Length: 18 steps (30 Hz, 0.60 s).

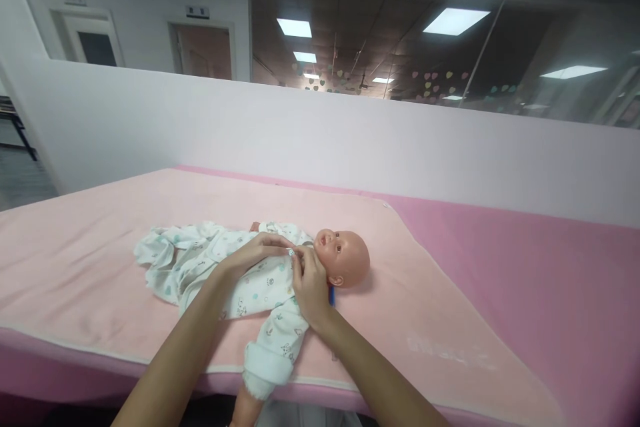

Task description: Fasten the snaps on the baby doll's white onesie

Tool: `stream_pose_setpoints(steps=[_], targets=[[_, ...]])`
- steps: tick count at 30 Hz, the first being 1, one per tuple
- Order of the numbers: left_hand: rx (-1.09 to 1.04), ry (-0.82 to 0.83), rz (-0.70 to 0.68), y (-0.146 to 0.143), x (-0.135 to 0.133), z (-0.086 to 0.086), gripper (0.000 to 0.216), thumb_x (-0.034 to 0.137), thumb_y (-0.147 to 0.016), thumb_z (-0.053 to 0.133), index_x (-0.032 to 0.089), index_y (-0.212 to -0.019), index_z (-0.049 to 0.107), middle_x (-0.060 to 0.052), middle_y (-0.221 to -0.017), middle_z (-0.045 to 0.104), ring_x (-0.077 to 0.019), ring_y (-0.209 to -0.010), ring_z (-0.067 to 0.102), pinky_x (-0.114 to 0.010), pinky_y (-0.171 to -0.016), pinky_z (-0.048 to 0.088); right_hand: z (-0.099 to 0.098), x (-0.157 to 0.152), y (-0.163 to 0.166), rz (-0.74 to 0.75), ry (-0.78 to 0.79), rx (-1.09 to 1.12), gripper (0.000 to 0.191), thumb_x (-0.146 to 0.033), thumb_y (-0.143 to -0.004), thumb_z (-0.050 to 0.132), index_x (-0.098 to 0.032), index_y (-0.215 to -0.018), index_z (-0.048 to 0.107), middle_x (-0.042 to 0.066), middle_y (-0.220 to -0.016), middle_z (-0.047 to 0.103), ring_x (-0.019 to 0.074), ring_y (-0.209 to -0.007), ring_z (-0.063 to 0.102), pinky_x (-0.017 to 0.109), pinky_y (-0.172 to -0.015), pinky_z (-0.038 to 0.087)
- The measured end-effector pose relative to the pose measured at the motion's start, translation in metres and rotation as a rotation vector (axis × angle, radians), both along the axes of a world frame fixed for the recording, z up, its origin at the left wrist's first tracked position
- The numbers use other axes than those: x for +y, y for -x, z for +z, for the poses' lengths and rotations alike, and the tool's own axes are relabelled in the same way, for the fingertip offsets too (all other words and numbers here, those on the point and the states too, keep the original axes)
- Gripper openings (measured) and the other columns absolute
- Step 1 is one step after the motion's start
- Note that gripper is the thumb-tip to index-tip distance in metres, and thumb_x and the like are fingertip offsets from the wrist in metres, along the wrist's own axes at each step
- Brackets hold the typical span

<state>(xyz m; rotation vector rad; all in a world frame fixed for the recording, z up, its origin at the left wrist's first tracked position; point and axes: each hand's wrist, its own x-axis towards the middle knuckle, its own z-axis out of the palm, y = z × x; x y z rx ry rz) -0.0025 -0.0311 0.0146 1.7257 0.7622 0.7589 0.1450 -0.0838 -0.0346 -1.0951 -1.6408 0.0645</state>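
Observation:
A bald baby doll [350, 257] lies on its back, head to the right, dressed in a white baby romper [255, 290] with small green and grey prints. At the romper's neckline, just below the doll's chin, my two hands meet. My left hand [260, 248] reaches across the chest, its fingertips pinched on the collar edge. Beside the doll's neck, my right hand [311, 283] has its thumb and fingers closed on the same collar. Whatever small fastening lies between the fingertips is hidden. One doll arm in its sleeve [277, 347] points toward me, over the near edge.
Under the doll spreads a peach blanket [425, 320] on a pink padded surface [550, 267]. A white partition [320, 127] rises along the far side. A bit of blue [332, 295] shows beneath the doll's neck.

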Motion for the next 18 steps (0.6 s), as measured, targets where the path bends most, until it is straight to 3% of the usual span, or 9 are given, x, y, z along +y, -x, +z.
stream_pose_setpoints(steps=[7,11,14,18], targets=[[-0.005,-0.003,0.016,0.001,0.002,-0.002,0.031,0.029,-0.065,0.063,0.02,-0.094,0.067,-0.004,-0.093,0.067,-0.0216,-0.094,0.056,-0.031,-0.087,0.04,0.0,0.002,0.001,-0.019,-0.001,-0.024,0.017,-0.021,-0.087,0.036,-0.02,-0.092,0.052,0.003,-0.083,0.059,0.0137,-0.078,0.057,0.026,-0.07,0.046],[-0.023,0.037,0.062,-0.002,0.002,-0.003,0.038,0.031,-0.065,0.064,0.019,-0.101,0.063,-0.004,-0.09,0.066,-0.0204,-0.09,0.058,-0.029,-0.08,0.042,0.002,0.0,0.002,-0.075,-0.029,-0.066,0.022,-0.018,-0.086,0.034,-0.019,-0.101,0.051,0.005,-0.092,0.06,0.0151,-0.086,0.057,0.026,-0.073,0.046],[-0.037,0.03,0.125,-0.007,0.005,-0.004,0.038,0.034,-0.067,0.062,0.018,-0.101,0.062,-0.004,-0.084,0.066,-0.0191,-0.086,0.058,-0.027,-0.076,0.043,0.005,-0.001,0.006,-0.127,-0.081,-0.254,0.036,-0.007,-0.081,0.03,-0.019,-0.11,0.048,0.008,-0.106,0.058,0.0158,-0.085,0.058,0.025,-0.065,0.046],[-0.281,0.036,0.334,-0.007,0.012,-0.006,0.038,0.036,-0.069,0.058,0.015,-0.101,0.058,-0.003,-0.076,0.061,-0.0113,-0.063,0.054,-0.023,-0.06,0.041,0.013,0.003,0.019,0.016,-0.175,-0.601,0.042,-0.004,-0.071,0.036,-0.022,-0.105,0.053,0.005,-0.105,0.059,0.0139,-0.07,0.057,0.023,-0.052,0.039]])
